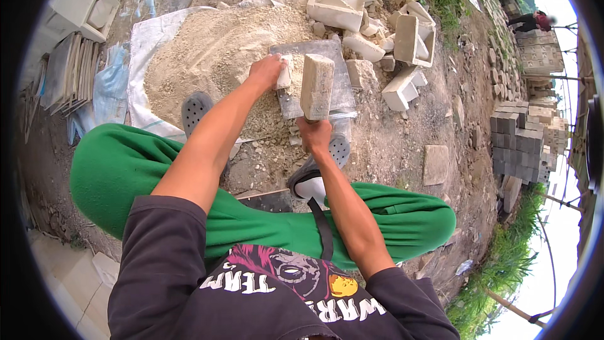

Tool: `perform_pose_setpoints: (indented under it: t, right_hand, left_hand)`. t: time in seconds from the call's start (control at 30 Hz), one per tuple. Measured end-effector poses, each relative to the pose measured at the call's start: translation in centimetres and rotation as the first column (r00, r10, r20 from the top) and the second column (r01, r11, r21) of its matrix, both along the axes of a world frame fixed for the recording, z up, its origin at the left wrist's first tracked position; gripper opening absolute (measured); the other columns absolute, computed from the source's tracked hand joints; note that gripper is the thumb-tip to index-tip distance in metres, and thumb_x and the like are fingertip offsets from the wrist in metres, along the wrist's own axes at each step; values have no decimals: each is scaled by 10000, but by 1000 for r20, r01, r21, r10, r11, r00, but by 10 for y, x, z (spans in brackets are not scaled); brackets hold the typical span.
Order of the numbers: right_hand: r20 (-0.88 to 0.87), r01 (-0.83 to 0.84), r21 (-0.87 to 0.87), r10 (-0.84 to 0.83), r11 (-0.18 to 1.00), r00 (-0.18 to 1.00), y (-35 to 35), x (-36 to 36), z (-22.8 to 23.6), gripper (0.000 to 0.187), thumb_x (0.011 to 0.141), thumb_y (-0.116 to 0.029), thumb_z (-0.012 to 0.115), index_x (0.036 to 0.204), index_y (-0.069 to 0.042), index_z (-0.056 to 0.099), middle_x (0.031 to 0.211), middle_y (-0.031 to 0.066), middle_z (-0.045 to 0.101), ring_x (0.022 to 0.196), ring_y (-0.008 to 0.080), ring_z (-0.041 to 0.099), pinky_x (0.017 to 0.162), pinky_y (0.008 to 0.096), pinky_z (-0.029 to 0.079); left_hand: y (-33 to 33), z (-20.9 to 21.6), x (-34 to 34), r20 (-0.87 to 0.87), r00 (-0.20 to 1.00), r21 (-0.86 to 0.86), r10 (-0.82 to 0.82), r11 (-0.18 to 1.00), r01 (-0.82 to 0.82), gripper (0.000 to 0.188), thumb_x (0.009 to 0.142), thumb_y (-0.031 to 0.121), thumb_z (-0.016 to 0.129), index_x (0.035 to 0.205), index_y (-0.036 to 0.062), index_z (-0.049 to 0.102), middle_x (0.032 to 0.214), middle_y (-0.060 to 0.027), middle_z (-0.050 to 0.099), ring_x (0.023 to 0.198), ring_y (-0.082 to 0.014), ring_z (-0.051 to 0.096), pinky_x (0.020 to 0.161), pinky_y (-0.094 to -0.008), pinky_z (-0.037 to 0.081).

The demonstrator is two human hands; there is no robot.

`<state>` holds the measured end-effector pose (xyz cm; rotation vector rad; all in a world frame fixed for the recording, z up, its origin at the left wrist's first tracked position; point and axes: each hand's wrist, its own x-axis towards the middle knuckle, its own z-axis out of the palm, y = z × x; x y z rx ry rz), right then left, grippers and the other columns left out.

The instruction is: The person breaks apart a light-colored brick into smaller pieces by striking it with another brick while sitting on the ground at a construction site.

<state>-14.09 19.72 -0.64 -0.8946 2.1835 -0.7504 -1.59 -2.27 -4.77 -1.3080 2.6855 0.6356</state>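
Note:
My left hand (267,72) is closed on a whitish chunk of stone (285,73), held against a flat grey board (340,66) on the ground. My right hand (314,135) is wrapped round the short handle of a mallet, most of the handle hidden in the fist. The mallet's pale, dusty, block-shaped head (318,82) stands over the board, just right of the chunk and apart from my left fingers. Beside the board, to the left, a heap of beige crushed stone (207,56) spreads over a white sheet (139,79).
Broken pale box-shaped castings (336,6) lie piled beyond the board. A white hollow piece (402,88) is at right, near a flat slab (435,165). Grey blocks (517,138) are stacked farther right; thin panels (72,75) lean at left. A person (535,21) is far off.

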Motion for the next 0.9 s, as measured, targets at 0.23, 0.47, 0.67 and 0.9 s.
perform_pose_setpoints:
  t: [0.23, 0.47, 0.67, 0.9]
  right_hand:
    - [45, -33, 271, 22, 962, 999, 2, -2, 7, 470, 688, -353, 743, 990, 8, 741, 937, 275, 719, 940, 393, 711, 864, 456, 544]
    - [47, 44, -13, -44, 999, 998, -44, -17, 59, 340, 721, -293, 738, 835, 26, 739, 723, 184, 715, 725, 299, 726, 698, 396, 551]
    - [214, 76, -56, -63, 996, 975, -56, -22, 24, 374, 708, -284, 730, 753, 87, 707, 652, 200, 692, 666, 291, 724, 649, 385, 544]
    - [85, -71, 254, 51, 964, 995, -43, -34, 5, 412, 663, -308, 736, 851, 58, 730, 795, 236, 722, 777, 340, 733, 712, 416, 557]
  left_hand:
    - [13, 36, 6, 24, 998, -6, -61, 998, 62, 376, 1054, 293, 436, 1405, 215, 548, 1514, -86, 463, 1351, -290, 492, 1014, -411, 524]
    - [16, 23, 9, 57, 995, -77, -78, 994, 82, 656, 850, 80, 697, 1454, 209, 478, 1540, -88, 407, 1367, -298, 473, 985, -397, 553]
    - [11, 30, 2, 97, 990, -63, -103, 992, 110, 744, 802, 165, 769, 1475, 211, 454, 1510, -97, 433, 1350, -290, 481, 996, -388, 546]
    - [12, 34, 4, 102, 991, -27, -89, 995, 93, 678, 850, 145, 708, 1474, 240, 461, 1542, -67, 413, 1381, -263, 462, 996, -384, 544]
